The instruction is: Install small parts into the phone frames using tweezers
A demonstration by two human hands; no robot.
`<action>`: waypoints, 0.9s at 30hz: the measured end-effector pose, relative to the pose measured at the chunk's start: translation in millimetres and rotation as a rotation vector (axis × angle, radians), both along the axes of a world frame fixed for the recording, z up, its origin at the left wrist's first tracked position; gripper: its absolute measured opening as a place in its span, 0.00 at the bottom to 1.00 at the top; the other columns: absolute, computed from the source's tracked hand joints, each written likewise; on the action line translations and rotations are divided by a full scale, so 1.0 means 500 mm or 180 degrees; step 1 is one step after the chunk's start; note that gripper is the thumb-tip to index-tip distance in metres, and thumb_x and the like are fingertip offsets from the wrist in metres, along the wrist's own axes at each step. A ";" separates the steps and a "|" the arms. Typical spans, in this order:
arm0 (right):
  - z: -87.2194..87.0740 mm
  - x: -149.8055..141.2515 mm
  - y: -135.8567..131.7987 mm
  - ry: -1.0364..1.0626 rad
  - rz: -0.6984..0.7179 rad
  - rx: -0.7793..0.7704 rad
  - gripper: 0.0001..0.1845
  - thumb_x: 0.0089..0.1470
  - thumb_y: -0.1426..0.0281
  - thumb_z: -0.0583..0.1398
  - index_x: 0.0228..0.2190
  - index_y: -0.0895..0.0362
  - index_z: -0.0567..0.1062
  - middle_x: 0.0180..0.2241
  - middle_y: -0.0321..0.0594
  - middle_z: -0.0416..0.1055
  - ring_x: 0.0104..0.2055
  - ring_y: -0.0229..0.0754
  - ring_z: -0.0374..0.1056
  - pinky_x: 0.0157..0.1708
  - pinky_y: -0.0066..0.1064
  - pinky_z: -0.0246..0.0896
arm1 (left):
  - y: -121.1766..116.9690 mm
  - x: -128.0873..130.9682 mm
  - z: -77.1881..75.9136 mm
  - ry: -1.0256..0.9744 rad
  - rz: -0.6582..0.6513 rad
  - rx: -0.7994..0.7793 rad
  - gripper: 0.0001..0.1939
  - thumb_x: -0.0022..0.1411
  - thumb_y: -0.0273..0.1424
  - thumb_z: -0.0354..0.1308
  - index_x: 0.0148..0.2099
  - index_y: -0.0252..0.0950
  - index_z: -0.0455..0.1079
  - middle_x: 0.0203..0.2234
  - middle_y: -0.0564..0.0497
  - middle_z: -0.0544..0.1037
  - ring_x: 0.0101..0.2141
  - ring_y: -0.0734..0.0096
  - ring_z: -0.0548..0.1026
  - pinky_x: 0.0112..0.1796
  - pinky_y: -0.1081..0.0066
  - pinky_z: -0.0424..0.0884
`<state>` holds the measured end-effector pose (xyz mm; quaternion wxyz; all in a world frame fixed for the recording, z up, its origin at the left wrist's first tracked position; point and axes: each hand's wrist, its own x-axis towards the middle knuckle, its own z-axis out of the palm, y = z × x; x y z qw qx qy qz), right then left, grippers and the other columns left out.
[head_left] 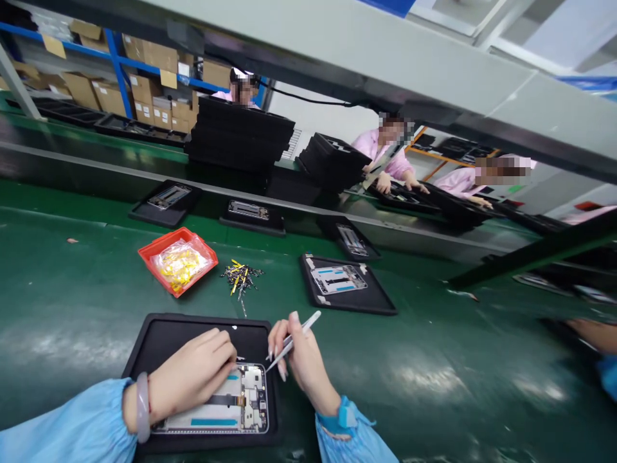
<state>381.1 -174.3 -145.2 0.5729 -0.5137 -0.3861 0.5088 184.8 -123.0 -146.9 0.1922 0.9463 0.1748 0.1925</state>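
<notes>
Left hand point(200, 366) overlies silver-framed phone chassis point(253, 393), perhaps steadying it; grip unclear. Right hand point(303, 360) pinches slim silver tweezers point(285, 350), presumably for precision.

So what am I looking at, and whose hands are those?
They belong to a person, not a robot. The camera sits on that person's head, looking forward and down. The green surface holds a black tray, and in it lies something like an opened phone. The left hand is over it; I can't tell if it's gripping anything. The right hand holds tweezers, their tips by its corner. Beyond are a red bin of yellow bits and a pile of dark and yellow strips.
</notes>
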 end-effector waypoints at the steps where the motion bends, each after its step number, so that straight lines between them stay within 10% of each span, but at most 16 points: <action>1: -0.003 -0.003 -0.001 0.0112 0.0081 -0.0108 0.32 0.50 0.43 0.56 0.14 0.57 0.67 0.15 0.33 0.65 0.09 0.30 0.54 0.09 0.24 0.48 | 0.003 0.001 -0.003 -0.0014 0.0053 -0.0022 0.12 0.67 0.24 0.40 0.34 0.36 0.63 0.28 0.50 0.70 0.29 0.69 0.67 0.31 0.71 0.66; 5: -0.006 -0.011 -0.009 0.0135 0.0396 -0.0224 0.23 0.38 0.56 0.71 0.28 0.54 0.67 0.25 0.34 0.73 0.25 0.37 0.71 0.27 0.28 0.67 | 0.009 0.004 -0.004 -0.0091 0.0090 -0.0160 0.12 0.67 0.24 0.40 0.34 0.37 0.61 0.28 0.51 0.70 0.30 0.69 0.68 0.30 0.73 0.67; 12: -0.013 -0.018 -0.036 -0.0463 0.0150 -0.0033 0.24 0.45 0.54 0.67 0.34 0.52 0.61 0.30 0.39 0.77 0.36 0.44 0.74 0.41 0.39 0.66 | 0.006 0.007 -0.006 0.0047 0.0026 0.0046 0.14 0.69 0.25 0.37 0.34 0.36 0.61 0.28 0.50 0.69 0.28 0.68 0.67 0.30 0.72 0.67; 27: -0.011 -0.022 -0.039 -0.0569 0.0067 -0.0039 0.23 0.45 0.54 0.67 0.28 0.52 0.61 0.27 0.36 0.74 0.34 0.45 0.75 0.37 0.36 0.69 | 0.005 0.008 -0.002 0.0057 -0.0009 -0.0039 0.13 0.68 0.24 0.38 0.33 0.36 0.61 0.27 0.50 0.69 0.28 0.69 0.67 0.29 0.72 0.66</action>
